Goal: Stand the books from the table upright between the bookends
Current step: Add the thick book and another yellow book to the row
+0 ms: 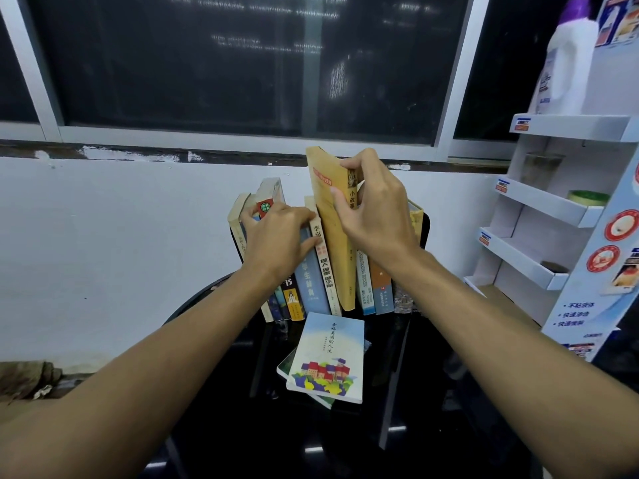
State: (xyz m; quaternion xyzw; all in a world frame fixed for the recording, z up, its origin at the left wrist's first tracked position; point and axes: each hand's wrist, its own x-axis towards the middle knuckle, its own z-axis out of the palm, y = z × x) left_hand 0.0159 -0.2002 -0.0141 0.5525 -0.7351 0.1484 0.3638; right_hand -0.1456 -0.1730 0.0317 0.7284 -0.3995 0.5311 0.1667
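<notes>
A row of books (311, 281) stands upright on the black glass table (432, 392), with a black bookend (424, 229) at its right end. My right hand (373, 216) grips the top of a tall yellow book (328, 216), which sits partly down in a gap in the row and sticks up above the others. My left hand (276, 236) presses flat against the books on the left side, holding them aside. Two books lie flat in a stack in front of the row; the top one (328, 357) has a pale blue cover with coloured houses. The left bookend is hidden.
A white wall and a dark window lie right behind the row. A white cardboard display shelf (539, 202) stands at the right, with a white detergent bottle (567, 60) on top. The table's round edge curves close on the left.
</notes>
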